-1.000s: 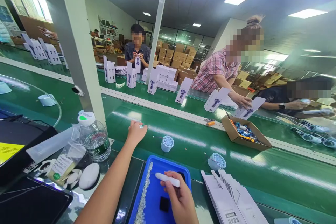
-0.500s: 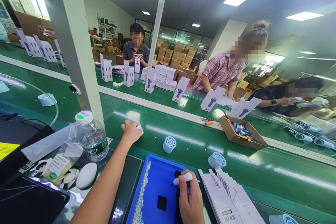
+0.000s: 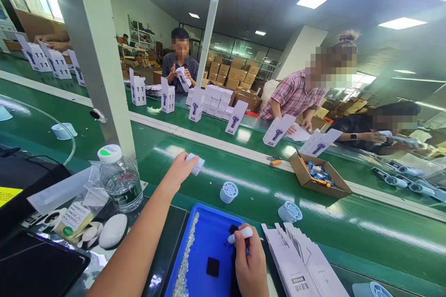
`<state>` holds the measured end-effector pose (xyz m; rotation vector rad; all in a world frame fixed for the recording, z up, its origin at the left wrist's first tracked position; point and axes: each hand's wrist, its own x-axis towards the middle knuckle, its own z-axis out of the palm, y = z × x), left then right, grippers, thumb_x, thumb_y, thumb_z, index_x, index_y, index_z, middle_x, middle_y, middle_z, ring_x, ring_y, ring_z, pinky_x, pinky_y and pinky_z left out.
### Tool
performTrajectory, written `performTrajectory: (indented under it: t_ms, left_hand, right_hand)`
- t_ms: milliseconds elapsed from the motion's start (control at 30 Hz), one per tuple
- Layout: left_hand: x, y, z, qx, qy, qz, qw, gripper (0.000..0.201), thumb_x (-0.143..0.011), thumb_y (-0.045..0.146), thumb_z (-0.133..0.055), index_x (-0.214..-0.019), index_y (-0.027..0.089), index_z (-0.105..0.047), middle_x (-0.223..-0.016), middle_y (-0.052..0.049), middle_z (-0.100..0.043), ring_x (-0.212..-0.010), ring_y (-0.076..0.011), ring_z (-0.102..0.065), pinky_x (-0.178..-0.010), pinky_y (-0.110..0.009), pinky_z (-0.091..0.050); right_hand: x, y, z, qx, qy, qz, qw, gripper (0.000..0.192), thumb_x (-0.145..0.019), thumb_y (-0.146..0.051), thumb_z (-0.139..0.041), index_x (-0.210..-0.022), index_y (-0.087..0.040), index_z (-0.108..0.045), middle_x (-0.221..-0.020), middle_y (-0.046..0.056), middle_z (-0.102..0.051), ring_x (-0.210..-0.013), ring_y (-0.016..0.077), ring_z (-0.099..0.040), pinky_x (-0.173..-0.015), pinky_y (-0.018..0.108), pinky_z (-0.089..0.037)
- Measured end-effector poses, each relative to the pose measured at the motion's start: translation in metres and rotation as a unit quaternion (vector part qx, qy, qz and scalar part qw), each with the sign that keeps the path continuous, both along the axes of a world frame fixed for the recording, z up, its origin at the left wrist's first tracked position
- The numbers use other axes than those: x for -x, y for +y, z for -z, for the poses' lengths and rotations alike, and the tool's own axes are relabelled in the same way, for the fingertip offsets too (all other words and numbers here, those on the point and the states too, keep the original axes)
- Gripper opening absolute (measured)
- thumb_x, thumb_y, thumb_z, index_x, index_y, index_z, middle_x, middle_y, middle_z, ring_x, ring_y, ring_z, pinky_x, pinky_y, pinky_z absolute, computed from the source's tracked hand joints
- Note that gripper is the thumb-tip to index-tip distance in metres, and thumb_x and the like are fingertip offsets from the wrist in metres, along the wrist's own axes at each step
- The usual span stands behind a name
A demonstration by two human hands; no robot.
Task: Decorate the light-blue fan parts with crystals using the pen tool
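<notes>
The right hand (image 3: 251, 260) has its grip closed around a white pen (image 3: 240, 235) over the right side of a blue tray (image 3: 198, 260), near a black pad (image 3: 213, 267). Farther out, the left hand (image 3: 177, 172) pinches a pale-blue cup (image 3: 196, 165) at the green belt (image 3: 265, 174); whether they touch, I cannot tell. Beyond a pale strip (image 3: 205, 139), white boxes (image 3: 236, 118) stand in a row.

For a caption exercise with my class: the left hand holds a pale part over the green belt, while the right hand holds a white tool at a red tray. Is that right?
Not quite: the tray is blue, not red, as the head view shows. The left hand holds a pale part over the green belt, the right hand a white tool.
</notes>
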<state>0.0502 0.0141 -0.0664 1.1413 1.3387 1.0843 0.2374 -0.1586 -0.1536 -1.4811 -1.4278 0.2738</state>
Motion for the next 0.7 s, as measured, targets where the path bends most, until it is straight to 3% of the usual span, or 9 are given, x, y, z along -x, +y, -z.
performTrajectory:
  t_ms: [233,500,600,700]
  left_hand:
    - [-0.007,-0.005,-0.005,0.023,-0.033,0.028,0.999,0.030,-0.071,0.043,-0.063,-0.083,0.018,-0.052,-0.077,-0.002,-0.064,-0.070,-0.0158,-0.060,-0.066,-0.029,-0.045]
    - [-0.007,-0.004,-0.002,0.016,-0.031,0.032,0.999,0.033,-0.072,0.045,-0.064,-0.083,0.017,-0.052,-0.080,-0.002,-0.062,-0.074,-0.0161,-0.059,-0.068,-0.029,-0.044]
    - [-0.005,-0.003,-0.001,0.013,-0.061,0.047,0.997,0.036,-0.072,0.048,-0.066,-0.085,0.017,-0.052,-0.086,-0.003,-0.062,-0.080,-0.0165,-0.059,-0.072,-0.030,-0.046]
    - [-0.007,-0.006,-0.002,0.011,-0.109,0.064,0.992,0.038,-0.070,0.046,-0.070,-0.085,0.017,-0.050,-0.089,-0.003,-0.060,-0.083,-0.0162,-0.059,-0.075,-0.031,-0.048]
  right_hand:
    - [0.002,-0.004,0.005,-0.015,-0.008,-0.016,1.000,0.017,-0.095,-0.034,-0.043,-0.091,-0.022,-0.054,-0.075,0.000,-0.059,-0.065,0.0139,-0.058,-0.062,0.023,-0.046]
    - [0.003,-0.003,0.005,0.010,0.041,-0.009,0.999,0.022,-0.094,-0.039,-0.044,-0.090,-0.021,-0.056,-0.075,0.001,-0.060,-0.067,0.0157,-0.058,-0.063,0.024,-0.046]
    - [0.007,-0.005,0.001,0.020,0.046,-0.042,0.998,0.023,-0.094,-0.040,-0.045,-0.086,-0.022,-0.056,-0.075,0.001,-0.060,-0.067,0.0155,-0.058,-0.063,0.024,-0.046]
    - [0.014,-0.011,-0.001,0.002,0.067,-0.026,0.997,0.026,-0.094,-0.044,-0.043,-0.085,-0.022,-0.056,-0.072,0.000,-0.057,-0.063,0.0154,-0.055,-0.060,0.024,-0.044]
